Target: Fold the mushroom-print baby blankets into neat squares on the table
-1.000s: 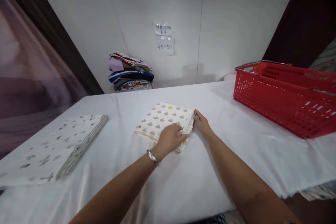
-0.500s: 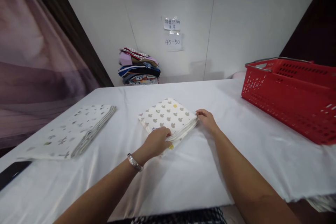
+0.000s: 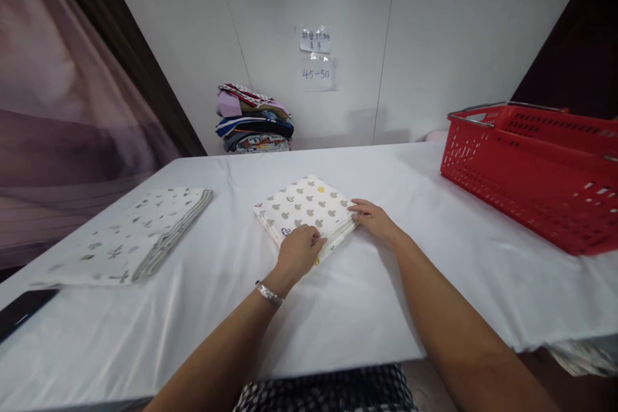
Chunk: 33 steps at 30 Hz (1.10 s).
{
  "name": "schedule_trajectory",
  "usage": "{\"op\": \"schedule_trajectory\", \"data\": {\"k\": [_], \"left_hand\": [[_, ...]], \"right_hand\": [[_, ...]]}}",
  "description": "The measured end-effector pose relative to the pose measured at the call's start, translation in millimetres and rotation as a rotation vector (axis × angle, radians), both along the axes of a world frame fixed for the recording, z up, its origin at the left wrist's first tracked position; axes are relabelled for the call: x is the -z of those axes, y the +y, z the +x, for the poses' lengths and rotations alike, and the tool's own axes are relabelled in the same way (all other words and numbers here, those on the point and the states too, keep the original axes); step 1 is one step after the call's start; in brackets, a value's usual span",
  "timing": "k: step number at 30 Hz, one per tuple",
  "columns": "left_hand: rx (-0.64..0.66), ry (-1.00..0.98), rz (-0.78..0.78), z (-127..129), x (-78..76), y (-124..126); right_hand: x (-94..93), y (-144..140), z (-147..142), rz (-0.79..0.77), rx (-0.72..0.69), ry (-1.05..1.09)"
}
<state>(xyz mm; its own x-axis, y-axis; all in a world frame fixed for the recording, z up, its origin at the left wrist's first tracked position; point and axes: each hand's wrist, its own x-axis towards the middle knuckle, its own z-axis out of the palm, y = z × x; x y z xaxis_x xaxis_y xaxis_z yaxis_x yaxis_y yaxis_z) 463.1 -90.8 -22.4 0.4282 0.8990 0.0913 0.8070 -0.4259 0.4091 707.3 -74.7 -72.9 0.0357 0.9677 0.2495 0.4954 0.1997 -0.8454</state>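
Note:
A white cloth (image 3: 309,203) printed with grey apple shapes and a few coloured ones lies in the middle of the table, folded into a layered square with one corner toward me. My left hand (image 3: 300,250) has its thumb and fingers closed on the near edge, by that corner. At the right corner, my right hand (image 3: 374,219) rests outstretched fingers on the top layer and edge, slightly apart. The underside of the cloth is hidden.
Another folded patterned cloth (image 3: 130,235) lies at the left, with a dark phone-like object (image 3: 24,312) near it. A red basket (image 3: 526,187) stands on the right. Behind the table's far edge rises a stack of folded fabrics (image 3: 254,119) against the wall.
My left hand has shifted right and slightly up along the near edge. My right hand's fingers have moved left, from the corner's tip onto the cloth. The view has shifted slightly.

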Motion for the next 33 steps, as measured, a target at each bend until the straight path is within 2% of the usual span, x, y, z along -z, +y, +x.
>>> {"op": "schedule_trajectory", "data": {"k": [9, 15, 24, 28, 33], "left_hand": [[-0.01, -0.061, 0.024, 3.0, 2.4, -2.5], [-0.014, -0.117, 0.043, 0.8, 6.3, -4.7], [0.145, 0.044, 0.295, -1.0, 17.4, -6.8], [0.152, 0.023, 0.319, -1.1, 19.7, -6.6], [0.148, 0.023, 0.281, -1.1, 18.9, -6.4]], "right_hand": [[2.8, 0.4, -6.5, 0.113, -0.011, -0.176], [-2.7, -2.9, -9.5, 0.18, 0.008, -0.18], [1.4, -3.2, 1.0, 0.114, -0.002, -0.287], [2.2, -1.9, 1.0, 0.088, -0.013, -0.333], [1.2, 0.5, -3.7, 0.162, -0.017, -0.359]]}}
